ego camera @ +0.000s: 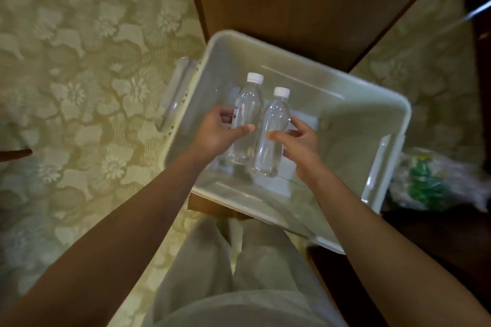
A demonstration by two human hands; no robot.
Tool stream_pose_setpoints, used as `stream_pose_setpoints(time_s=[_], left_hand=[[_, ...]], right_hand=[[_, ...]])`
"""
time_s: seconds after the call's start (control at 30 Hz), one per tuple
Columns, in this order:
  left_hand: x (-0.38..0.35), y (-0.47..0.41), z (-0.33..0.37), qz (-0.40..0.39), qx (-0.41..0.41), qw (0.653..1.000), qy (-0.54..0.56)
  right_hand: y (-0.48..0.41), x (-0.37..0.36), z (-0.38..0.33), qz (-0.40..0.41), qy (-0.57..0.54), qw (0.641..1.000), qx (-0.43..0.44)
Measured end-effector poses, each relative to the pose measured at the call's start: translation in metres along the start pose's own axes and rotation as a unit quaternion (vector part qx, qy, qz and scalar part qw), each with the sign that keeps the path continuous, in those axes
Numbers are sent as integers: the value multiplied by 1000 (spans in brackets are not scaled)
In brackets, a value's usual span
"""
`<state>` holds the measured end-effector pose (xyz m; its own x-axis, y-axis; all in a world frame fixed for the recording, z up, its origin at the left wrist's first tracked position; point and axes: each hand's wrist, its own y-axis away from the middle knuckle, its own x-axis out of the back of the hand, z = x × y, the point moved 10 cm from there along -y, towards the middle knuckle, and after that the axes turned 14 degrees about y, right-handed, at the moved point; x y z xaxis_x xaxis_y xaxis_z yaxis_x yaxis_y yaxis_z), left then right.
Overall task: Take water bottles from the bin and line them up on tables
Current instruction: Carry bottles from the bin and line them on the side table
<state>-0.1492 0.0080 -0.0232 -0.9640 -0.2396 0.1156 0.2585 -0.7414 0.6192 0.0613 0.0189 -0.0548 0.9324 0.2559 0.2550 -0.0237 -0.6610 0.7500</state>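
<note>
Both hands reach into a pale plastic bin (372, 114) that rests on a brown wooden surface (305, 0). The left hand (215, 133) grasps the left bottle (245, 111), with the thumb across its front and the fingers wrapped around its far side. The right hand (303, 143) grasps the right bottle (271, 135) in the same manner, thumb in front and fingers behind. Both bottles are clear, carry white caps, and point away from the person, side by side and nearly touching, within the bin's walls. Whether they rest on the bin floor or are lifted clear of it cannot be determined. A patterned carpet (79, 74) covers the floor to the left. A crumpled plastic bag (430, 183) with green print lies just beside the bin's right end.
</note>
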Motion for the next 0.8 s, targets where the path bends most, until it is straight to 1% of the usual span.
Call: stream_pose_setpoints(time_s=[0.13,0.2,0.33,0.47,0.63,0.8], left_hand=[[35,35,27,7,-28,999,29],[57,51,39,21,-44,998,46],[108,87,52,62,-61,992,89],[168,131,56,112,-79,980,146],[252,204,43,174,-105,961,189],[337,299,5,223,-117,938,237]], right_hand=[[40,-9,-41,-25,19,999,40],[60,-20,-64,-53,28,996,64],[96,-54,-104,-107,64,986,108],[137,-102,-138,-157,100,970,159],[207,-178,-163,-242,156,929,231],[295,-266,-161,-333,210,873,287]])
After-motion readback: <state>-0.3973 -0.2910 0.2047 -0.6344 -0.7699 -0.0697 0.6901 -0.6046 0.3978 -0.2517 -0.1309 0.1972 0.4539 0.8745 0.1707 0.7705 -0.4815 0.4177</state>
